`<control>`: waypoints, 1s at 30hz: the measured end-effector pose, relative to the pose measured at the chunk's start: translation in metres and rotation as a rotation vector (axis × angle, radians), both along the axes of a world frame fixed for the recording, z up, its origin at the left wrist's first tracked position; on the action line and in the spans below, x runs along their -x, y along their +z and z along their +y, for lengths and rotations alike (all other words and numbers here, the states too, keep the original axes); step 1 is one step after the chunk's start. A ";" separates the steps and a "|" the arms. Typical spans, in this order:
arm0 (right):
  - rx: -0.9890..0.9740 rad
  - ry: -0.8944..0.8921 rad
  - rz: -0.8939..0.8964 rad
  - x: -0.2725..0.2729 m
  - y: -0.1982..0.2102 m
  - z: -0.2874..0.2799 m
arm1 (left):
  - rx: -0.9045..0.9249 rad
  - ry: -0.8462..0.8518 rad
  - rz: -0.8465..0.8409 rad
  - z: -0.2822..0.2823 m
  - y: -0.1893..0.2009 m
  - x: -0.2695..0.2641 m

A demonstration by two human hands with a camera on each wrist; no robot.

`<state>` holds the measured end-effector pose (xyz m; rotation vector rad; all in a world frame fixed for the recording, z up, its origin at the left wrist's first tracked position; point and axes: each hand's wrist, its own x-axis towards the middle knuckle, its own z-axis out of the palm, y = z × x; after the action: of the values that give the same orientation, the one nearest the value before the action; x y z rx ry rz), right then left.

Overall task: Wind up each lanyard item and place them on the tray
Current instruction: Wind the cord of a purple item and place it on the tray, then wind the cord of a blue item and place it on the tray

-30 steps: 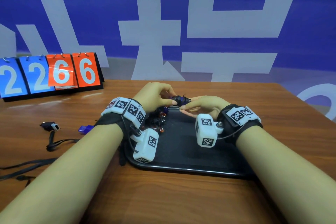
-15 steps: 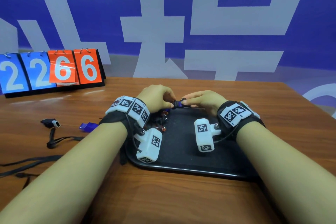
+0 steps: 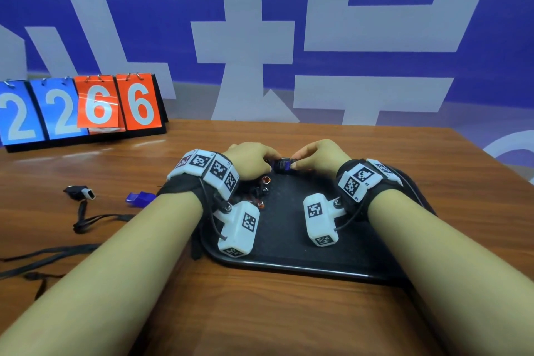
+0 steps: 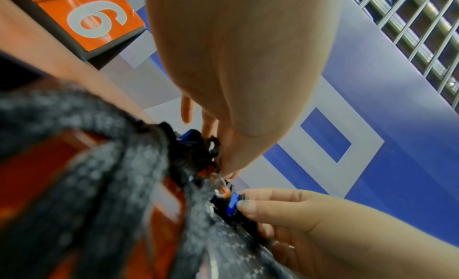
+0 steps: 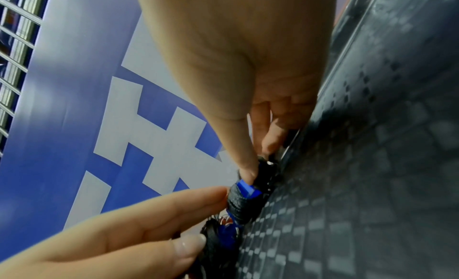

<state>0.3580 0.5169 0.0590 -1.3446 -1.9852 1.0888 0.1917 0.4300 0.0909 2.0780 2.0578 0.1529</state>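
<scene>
Since the earlier frames, both hands have been brought lower and further toward the far edge of the black tray [image 3: 291,264], and the wound blue item [image 3: 282,165] is now held low at that edge. It is pinched from the left by the fingertips of the left hand [image 3: 250,159] and from the right by the thumb and fingers of the right hand [image 3: 320,155], black cord being wrapped round its blue body [image 5: 244,193]. Other wound items with orange parts [image 3: 261,192] are seen on the tray just beside the left wrist. On the wooden table [image 3: 260,312], to the left, a black whistle [image 3: 79,192], a blue whistle [image 3: 138,198] and loose black lanyards [image 3: 43,257] are left unwound.
</scene>
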 end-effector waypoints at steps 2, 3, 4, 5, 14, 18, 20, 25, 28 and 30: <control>-0.050 -0.007 -0.041 0.001 0.000 0.001 | 0.014 0.001 0.019 0.001 -0.001 0.000; -0.065 -0.004 -0.062 0.002 0.000 0.001 | 0.019 0.003 0.018 0.001 -0.001 0.000; -0.072 0.004 -0.077 0.003 0.000 0.001 | 0.030 0.007 0.013 0.002 -0.002 0.000; -0.072 0.012 -0.085 0.004 0.000 0.002 | 0.041 0.008 0.010 0.002 -0.002 0.000; -0.101 0.017 -0.103 0.008 0.000 0.001 | 0.058 0.038 -0.012 -0.003 0.000 -0.003; -0.144 0.007 -0.148 0.013 0.006 -0.001 | 0.041 0.043 -0.102 -0.001 -0.001 0.002; -0.160 -0.006 -0.141 0.015 0.008 -0.001 | 0.019 0.034 -0.156 -0.002 0.001 0.003; -0.147 -0.002 -0.070 0.019 0.015 -0.009 | -0.093 0.010 -0.335 -0.014 0.012 0.005; -0.125 0.020 0.003 0.024 0.024 -0.020 | -0.177 0.027 -0.451 -0.023 0.019 0.009; -0.121 0.045 0.038 0.027 0.033 -0.030 | -0.224 0.053 -0.509 -0.030 0.024 0.013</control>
<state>0.3306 0.4864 0.0921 -1.2139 -2.0282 0.9899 0.1792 0.4000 0.1148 1.8425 1.8394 0.8593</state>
